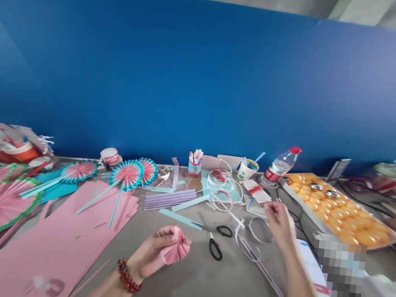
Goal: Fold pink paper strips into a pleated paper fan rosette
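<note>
Near the middle of the table, my left hand point(158, 249) is closed on a small pink pleated paper fan point(177, 248), its folds spread out in a half round. My right hand point(280, 225) reaches forward on the right, with thumb and fingers pinched at the near corner of a white-and-red packet point(256, 191). Between the hands lie black-handled scissors point(216, 242), blades pointing away to the left. Loops of white tape point(222, 199) and a grey-lilac strip point(262, 268) are beside them.
Pink paper sheets point(77, 215) and pink-and-blue pleated pinwheels point(128, 174) spread on the left. Lilac pleated paper point(170, 200), a pen cup point(195, 166) and a paper cup point(247, 169) stand farther back. A bottle point(280, 167), orange-ball tray point(338, 209) and phone point(315, 278) are right.
</note>
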A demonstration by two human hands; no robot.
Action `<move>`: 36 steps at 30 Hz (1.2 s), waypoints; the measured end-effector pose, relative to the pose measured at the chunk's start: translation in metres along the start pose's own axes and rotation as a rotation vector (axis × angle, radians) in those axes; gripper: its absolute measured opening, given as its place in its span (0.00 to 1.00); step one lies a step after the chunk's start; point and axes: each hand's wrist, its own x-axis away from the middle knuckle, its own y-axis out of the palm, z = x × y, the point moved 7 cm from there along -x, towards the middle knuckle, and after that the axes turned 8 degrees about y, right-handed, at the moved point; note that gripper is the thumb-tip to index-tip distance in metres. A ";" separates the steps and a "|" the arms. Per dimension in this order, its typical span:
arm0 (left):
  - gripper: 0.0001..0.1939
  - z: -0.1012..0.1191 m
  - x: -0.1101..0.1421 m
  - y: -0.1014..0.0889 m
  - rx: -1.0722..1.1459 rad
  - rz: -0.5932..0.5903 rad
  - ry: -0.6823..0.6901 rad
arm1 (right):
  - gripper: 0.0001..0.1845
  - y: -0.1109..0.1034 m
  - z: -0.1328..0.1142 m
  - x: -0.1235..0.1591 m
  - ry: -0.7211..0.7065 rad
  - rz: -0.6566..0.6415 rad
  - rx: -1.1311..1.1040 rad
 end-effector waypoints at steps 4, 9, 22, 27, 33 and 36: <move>0.04 -0.001 0.000 0.000 0.028 -0.020 -0.016 | 0.11 -0.013 -0.056 0.009 -0.195 0.066 -0.019; 0.05 -0.004 -0.001 -0.005 0.048 -0.019 -0.023 | 0.08 0.011 -0.102 0.031 -0.117 -0.217 -0.361; 0.10 -0.011 -0.004 -0.013 -0.157 0.084 -0.048 | 0.12 0.064 -0.171 0.096 -0.150 -0.581 -0.560; 0.13 0.025 0.001 -0.003 -0.967 0.170 0.320 | 0.09 0.080 -0.191 0.117 -0.157 -0.666 -0.474; 0.09 0.046 0.013 0.027 -1.592 0.112 0.709 | 0.08 0.099 -0.194 0.136 -0.127 -0.698 -0.466; 0.03 0.044 0.014 0.033 -1.734 0.093 0.788 | 0.09 0.106 -0.190 0.140 -0.082 -0.669 -0.468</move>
